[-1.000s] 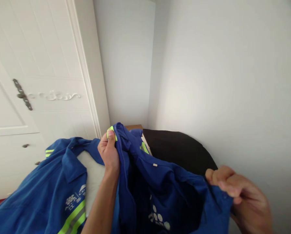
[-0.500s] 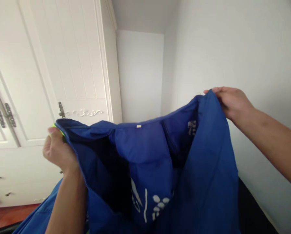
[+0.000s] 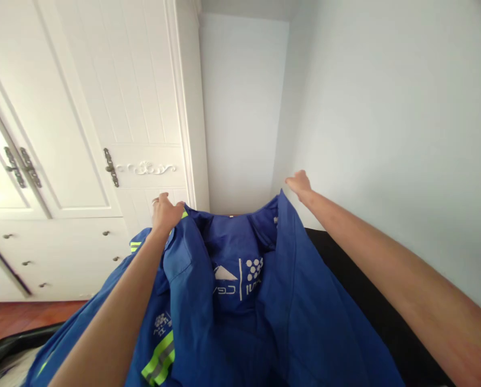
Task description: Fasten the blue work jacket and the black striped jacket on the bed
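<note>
A blue jacket point(image 3: 232, 333) with white printed lettering and neon-yellow stripes is spread in front of me, its inside and neckline facing me. My left hand point(image 3: 166, 212) is at its upper left edge, fingers apart from the thumb, with the thumb against a neon-yellow strip. A ring shows on one finger. Just beyond the jacket's pointed upper right corner is my right hand point(image 3: 299, 183), its fingers loosely bent and seemingly apart from the cloth. More blue cloth with neon-yellow stripes point(image 3: 159, 357) lies under my left forearm.
A white wardrobe point(image 3: 143, 97) with dark metal handles and drawers stands at the left. A pale wall point(image 3: 385, 107) rises on the right. Below it is a black surface point(image 3: 353, 269). Reddish flooring point(image 3: 26, 314) and a black plastic-like item point(image 3: 18, 341) show at lower left.
The jacket has moved lower and farther from me, with both arms stretched forward. The fingers that pinched its upper edges have loosened, and more of the white print shows.
</note>
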A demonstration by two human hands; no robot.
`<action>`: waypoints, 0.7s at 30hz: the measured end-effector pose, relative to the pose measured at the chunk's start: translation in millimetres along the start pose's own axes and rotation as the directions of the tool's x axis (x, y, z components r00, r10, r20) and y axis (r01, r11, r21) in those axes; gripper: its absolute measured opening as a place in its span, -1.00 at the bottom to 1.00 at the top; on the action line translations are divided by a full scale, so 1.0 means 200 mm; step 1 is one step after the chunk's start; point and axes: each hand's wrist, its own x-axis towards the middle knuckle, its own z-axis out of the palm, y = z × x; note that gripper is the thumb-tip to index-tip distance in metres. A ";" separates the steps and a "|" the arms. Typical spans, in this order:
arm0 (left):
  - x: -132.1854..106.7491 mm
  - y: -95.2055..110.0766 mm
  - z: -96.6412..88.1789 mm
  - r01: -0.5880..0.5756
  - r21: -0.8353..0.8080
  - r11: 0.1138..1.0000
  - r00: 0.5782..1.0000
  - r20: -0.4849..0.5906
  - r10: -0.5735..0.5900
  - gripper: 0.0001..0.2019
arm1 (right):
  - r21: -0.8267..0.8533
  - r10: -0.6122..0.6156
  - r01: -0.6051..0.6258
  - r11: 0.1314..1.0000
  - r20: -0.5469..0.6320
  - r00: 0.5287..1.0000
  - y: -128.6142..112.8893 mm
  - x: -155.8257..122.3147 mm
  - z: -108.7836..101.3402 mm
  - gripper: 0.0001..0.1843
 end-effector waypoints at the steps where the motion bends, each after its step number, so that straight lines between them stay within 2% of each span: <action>1: -0.05 -0.03 0.03 -0.064 0.044 0.997 0.996 0.063 0.061 -0.54 | -0.077 0.012 -0.007 0.997 0.068 0.998 0.05 -0.10 0.06 -0.59; 2: -0.12 -0.05 0.06 -0.128 0.056 0.990 0.984 0.132 0.120 -0.56 | -0.142 -0.008 0.031 0.989 0.156 0.988 0.10 -0.21 0.11 -0.57; 4: -0.26 -0.08 0.13 -0.190 -0.051 0.981 0.942 0.272 0.196 -0.66 | -0.162 -0.117 0.178 0.971 0.329 0.937 0.20 -0.47 0.17 -0.58; 6: -0.41 -0.08 0.21 -0.167 -0.241 0.956 0.873 0.414 0.257 -0.70 | -0.055 -0.294 0.359 0.932 0.469 0.833 0.27 -0.75 0.19 -0.58; 8: -0.56 -0.07 0.31 -0.164 -0.371 0.914 0.767 0.535 0.355 -0.70 | 0.094 -0.450 0.498 0.862 0.594 0.667 0.33 -1.02 0.17 -0.61; 10: -0.69 -0.05 0.40 -0.231 -0.397 0.888 0.639 0.626 0.446 -0.73 | 0.178 -0.500 0.540 0.822 0.680 0.536 0.35 -1.25 0.12 -0.66; 11: -0.75 -0.05 0.44 -0.267 -0.392 0.880 0.584 0.661 0.471 -0.75 | 0.200 -0.503 0.542 0.816 0.707 0.497 0.35 -1.34 0.09 -0.68; 12: -0.81 -0.04 0.48 -0.289 -0.383 0.877 0.544 0.688 0.480 -0.77 | 0.210 -0.499 0.535 0.818 0.722 0.479 0.35 -1.42 0.05 -0.69; 13: -0.87 -0.04 0.50 -0.291 -0.379 0.878 0.528 0.702 0.478 -0.78 | 0.211 -0.489 0.522 0.826 0.729 0.479 0.35 -1.48 0.02 -0.71; 14: -0.93 -0.04 0.52 -0.271 -0.383 0.883 0.536 0.702 0.469 -0.79 | 0.205 -0.473 0.501 0.841 0.730 0.494 0.34 -1.53 -0.01 -0.72; 15: -0.99 -0.04 0.52 -0.227 -0.395 0.890 0.564 0.692 0.451 -0.79 | 0.196 -0.451 0.471 0.860 0.725 0.521 0.33 -1.57 -0.03 -0.73; 18: -1.21 -0.04 0.46 -0.045 -0.469 0.882 0.691 0.623 0.366 -0.78 | 0.202 -0.391 0.356 0.912 0.689 0.611 0.32 -1.64 -0.12 -0.68; 19: -1.28 -0.06 0.42 -0.008 -0.489 0.872 0.721 0.602 0.344 -0.78 | 0.216 -0.379 0.322 0.922 0.675 0.633 0.31 -1.65 -0.15 -0.64; 20: -1.35 -0.08 0.38 -0.010 -0.504 0.864 0.744 0.573 0.343 -0.79 | 0.228 -0.369 0.294 0.928 0.665 0.649 0.31 -1.67 -0.18 -0.60; 21: -1.42 -0.10 0.34 -0.039 -0.502 0.864 0.750 0.557 0.358 -0.79 | 0.233 -0.357 0.272 0.934 0.662 0.659 0.32 -1.69 -0.21 -0.59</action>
